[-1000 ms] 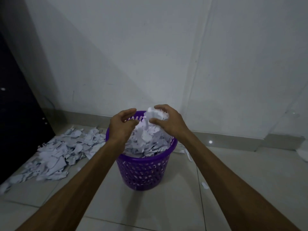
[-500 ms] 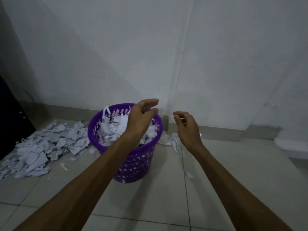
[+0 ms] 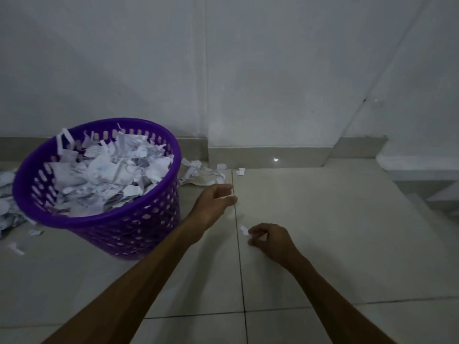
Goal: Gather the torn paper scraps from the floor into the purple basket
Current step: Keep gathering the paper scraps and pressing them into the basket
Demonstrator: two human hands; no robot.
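Your right hand is low over the tiled floor, its fingers pinching a small white scrap. Your left hand reaches forward, loosely curled, just short of a cluster of torn scraps by the skirting. The purple basket stands to the left, heaped with paper, and more scraps lie beyond it.

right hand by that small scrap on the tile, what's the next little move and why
Probably pinch and lift it. The right hand has its fingertips curled at the small paper scrap, which seems to lie on the floor tile apart from the purple basket. The left hand reaches toward the scraps by the wall.
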